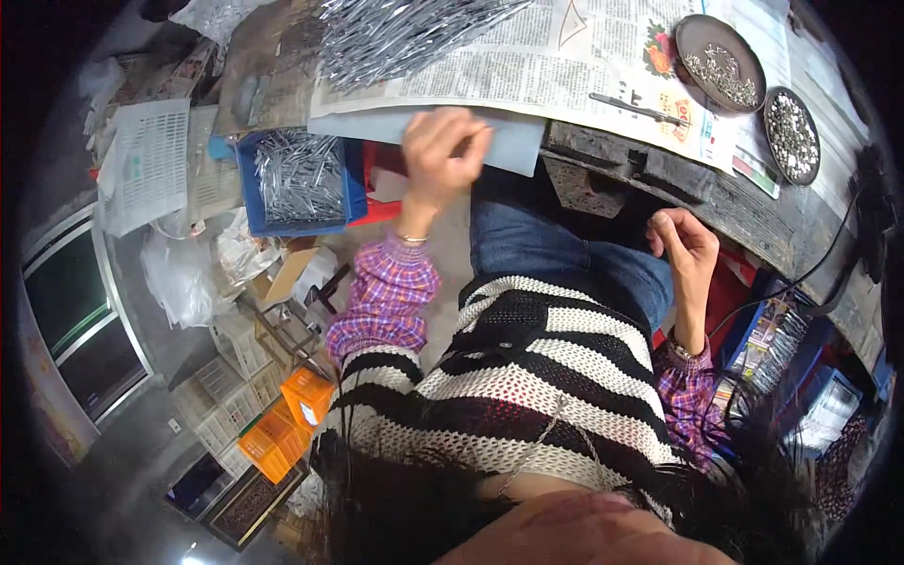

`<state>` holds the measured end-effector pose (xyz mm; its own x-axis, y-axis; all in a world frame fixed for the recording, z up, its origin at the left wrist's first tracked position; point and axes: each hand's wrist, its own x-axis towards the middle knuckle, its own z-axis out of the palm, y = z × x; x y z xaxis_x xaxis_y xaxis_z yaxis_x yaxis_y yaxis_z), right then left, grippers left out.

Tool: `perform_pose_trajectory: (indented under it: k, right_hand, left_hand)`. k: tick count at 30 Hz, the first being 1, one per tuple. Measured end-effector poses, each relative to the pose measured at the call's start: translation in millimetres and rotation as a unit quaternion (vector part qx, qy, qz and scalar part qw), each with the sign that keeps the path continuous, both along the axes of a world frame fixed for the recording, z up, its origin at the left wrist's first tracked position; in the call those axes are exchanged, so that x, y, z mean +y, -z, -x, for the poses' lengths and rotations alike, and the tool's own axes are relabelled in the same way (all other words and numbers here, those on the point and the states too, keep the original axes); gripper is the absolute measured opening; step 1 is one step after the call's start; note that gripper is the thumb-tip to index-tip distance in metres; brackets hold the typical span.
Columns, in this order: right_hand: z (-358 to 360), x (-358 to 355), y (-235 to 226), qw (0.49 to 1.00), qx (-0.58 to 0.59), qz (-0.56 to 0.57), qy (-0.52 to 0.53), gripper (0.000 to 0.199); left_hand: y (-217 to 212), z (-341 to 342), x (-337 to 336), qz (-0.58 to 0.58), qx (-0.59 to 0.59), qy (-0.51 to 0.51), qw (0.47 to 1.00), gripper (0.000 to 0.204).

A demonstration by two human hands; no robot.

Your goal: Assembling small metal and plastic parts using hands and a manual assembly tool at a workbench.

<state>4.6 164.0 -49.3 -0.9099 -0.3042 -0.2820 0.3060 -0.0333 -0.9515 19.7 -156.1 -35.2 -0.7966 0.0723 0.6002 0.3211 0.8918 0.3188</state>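
Note:
My left hand (441, 158) is curled above the front edge of the newspaper-covered table, over a pale blue sheet (513, 141). Its fingers bend inward; anything in them is hidden. My right hand (689, 252) is near my lap, below the worn wooden table edge, its thumb and fingertips drawn together. Whatever it might hold is too small to make out. Beyond my left hand, a heap of thin silvery metal pieces (395, 38) lies on the newspaper (480, 85). A dark slender tool, perhaps tweezers (640, 109), rests toward the right.
Two dark round dishes (692, 33) (774, 102) hold small metal parts at the far right. A blue bin (247, 184) of similar slim pieces stands left of my left hand. Blue boxes (817, 353) sit at right; orange crates (273, 438) and plastic bags (174, 278) lie left.

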Motion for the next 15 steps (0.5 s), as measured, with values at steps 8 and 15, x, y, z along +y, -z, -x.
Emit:
perform_pose_trajectory:
  k: [8, 15]
  right_hand:
    - [1, -4, 3, 1.000, 0.007, -0.016, -0.004, 0.014]
    - [3, 3, 0, 0.995, 0.067, -0.072, -0.011, 0.011]
  left_hand:
    - [-4, -9, -9, -0.113, -0.088, -0.076, 0.987, 0.008]
    - [-35, 75, 71, -0.180, -0.113, 0.106, 0.971, 0.004]
